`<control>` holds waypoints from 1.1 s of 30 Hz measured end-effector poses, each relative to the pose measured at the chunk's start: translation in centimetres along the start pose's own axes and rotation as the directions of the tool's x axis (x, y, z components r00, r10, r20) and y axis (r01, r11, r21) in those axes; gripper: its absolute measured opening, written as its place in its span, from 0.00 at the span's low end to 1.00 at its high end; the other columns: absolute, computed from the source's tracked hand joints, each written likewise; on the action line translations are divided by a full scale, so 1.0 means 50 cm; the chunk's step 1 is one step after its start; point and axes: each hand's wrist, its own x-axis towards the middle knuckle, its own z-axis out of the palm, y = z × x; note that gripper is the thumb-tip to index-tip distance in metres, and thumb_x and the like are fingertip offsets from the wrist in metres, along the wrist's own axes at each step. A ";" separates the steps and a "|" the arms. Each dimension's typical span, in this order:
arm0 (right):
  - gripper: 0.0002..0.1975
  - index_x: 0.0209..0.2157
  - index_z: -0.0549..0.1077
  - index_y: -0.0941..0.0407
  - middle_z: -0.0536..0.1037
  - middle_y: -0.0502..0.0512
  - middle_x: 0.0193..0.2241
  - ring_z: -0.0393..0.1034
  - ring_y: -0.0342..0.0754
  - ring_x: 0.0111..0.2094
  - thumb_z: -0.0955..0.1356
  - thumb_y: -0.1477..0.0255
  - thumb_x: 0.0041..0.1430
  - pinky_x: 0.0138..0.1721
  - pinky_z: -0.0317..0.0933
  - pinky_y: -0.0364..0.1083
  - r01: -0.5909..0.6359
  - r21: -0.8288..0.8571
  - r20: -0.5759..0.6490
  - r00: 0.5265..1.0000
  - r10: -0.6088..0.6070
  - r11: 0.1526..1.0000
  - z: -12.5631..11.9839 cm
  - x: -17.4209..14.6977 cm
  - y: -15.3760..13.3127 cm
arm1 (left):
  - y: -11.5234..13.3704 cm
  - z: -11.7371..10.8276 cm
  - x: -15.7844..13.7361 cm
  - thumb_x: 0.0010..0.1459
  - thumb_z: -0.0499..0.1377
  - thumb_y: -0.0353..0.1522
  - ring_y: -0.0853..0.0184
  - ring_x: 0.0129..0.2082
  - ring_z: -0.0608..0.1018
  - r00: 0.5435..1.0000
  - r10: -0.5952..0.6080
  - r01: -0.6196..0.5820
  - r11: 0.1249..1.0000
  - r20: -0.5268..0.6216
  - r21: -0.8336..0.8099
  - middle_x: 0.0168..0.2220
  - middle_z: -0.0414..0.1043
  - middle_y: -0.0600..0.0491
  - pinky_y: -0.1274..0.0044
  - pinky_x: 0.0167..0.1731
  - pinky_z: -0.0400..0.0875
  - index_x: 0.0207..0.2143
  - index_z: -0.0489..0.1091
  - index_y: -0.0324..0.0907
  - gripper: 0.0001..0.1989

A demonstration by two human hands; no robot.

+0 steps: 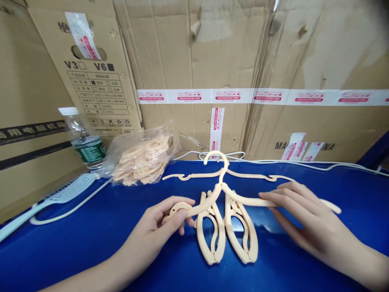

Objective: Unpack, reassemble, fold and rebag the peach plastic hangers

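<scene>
A cream plastic folding hanger is held up off the blue table, its hook at the top and its two arms spread outward. My left hand pinches the end of the left arm between thumb and fingers. The right arm is gripped by my right hand, fingers on top, thumb mostly hidden. Below and between the hands lie two folded hangers, side by side on the table. Behind, another unfolded hanger lies flat with its arms out.
A clear plastic bag full of folded cream pieces sits at the back left. Near it are a water bottle and a pale blue hairbrush. White cables run along the cardboard boxes at the back.
</scene>
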 end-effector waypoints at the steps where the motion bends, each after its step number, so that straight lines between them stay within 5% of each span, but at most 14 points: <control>1: 0.16 0.52 0.68 0.50 0.80 0.55 0.37 0.73 0.55 0.37 0.64 0.75 0.63 0.36 0.66 0.53 0.023 -0.088 -0.021 0.999 -0.025 0.996 -0.002 -0.003 0.002 | 0.000 0.000 0.001 0.64 0.55 0.43 0.68 0.27 0.73 1.000 -0.011 0.011 1.000 -0.006 0.001 0.30 0.76 0.53 0.77 0.33 0.70 0.45 0.73 0.43 0.16; 5: 0.19 0.55 0.69 0.48 0.81 0.55 0.41 0.75 0.57 0.35 0.62 0.75 0.63 0.31 0.62 0.53 0.052 -0.297 -0.031 0.997 -0.064 0.953 -0.015 -0.018 0.010 | -0.002 0.000 0.004 0.63 0.56 0.45 0.67 0.27 0.74 0.999 -0.031 0.032 0.999 -0.021 0.023 0.30 0.77 0.53 0.77 0.32 0.70 0.44 0.74 0.43 0.18; 16: 0.19 0.51 0.72 0.51 0.78 0.63 0.50 0.78 0.57 0.39 0.59 0.78 0.64 0.28 0.69 0.49 0.029 -0.310 -0.068 0.996 -0.052 0.950 -0.020 -0.020 -0.006 | -0.011 0.000 0.003 0.63 0.56 0.45 0.66 0.28 0.75 0.999 -0.023 0.024 0.999 -0.025 0.028 0.30 0.76 0.53 0.75 0.33 0.71 0.45 0.74 0.43 0.18; 21: 0.19 0.56 0.66 0.50 0.71 0.62 0.56 0.76 0.54 0.45 0.61 0.76 0.65 0.34 0.73 0.48 -0.138 -0.087 -0.044 0.990 0.135 0.987 -0.001 -0.021 -0.010 | -0.010 0.001 0.003 0.64 0.55 0.45 0.68 0.28 0.74 1.000 -0.005 0.006 0.999 -0.017 0.045 0.30 0.76 0.55 0.77 0.33 0.70 0.44 0.74 0.46 0.16; 24: 0.16 0.54 0.67 0.49 0.76 0.58 0.50 0.76 0.53 0.44 0.64 0.70 0.65 0.39 0.74 0.48 -0.237 0.070 -0.083 0.967 0.242 0.969 0.006 -0.015 -0.006 | -0.010 -0.001 0.003 0.63 0.56 0.45 0.68 0.28 0.74 0.999 0.005 0.000 0.996 -0.054 0.088 0.27 0.73 0.56 0.79 0.32 0.69 0.44 0.74 0.46 0.16; 28: 0.12 0.48 0.73 0.49 0.82 0.53 0.40 0.78 0.51 0.37 0.67 0.64 0.63 0.38 0.74 0.48 -0.373 0.256 0.000 0.922 0.386 0.892 0.005 -0.011 0.002 | -0.008 -0.003 0.006 0.61 0.58 0.45 0.68 0.26 0.72 0.993 -0.033 0.042 0.995 -0.111 0.086 0.24 0.70 0.56 0.79 0.30 0.68 0.42 0.76 0.45 0.16; 33: 0.14 0.46 0.77 0.49 0.81 0.54 0.45 0.74 0.57 0.48 0.68 0.60 0.61 0.57 0.61 0.60 -0.493 0.439 0.091 0.856 0.509 0.751 -0.004 -0.002 0.002 | -0.008 0.002 0.010 0.55 0.64 0.45 0.69 0.29 0.74 0.967 -0.121 0.113 0.992 -0.223 -0.049 0.27 0.72 0.56 0.81 0.33 0.70 0.43 0.75 0.45 0.18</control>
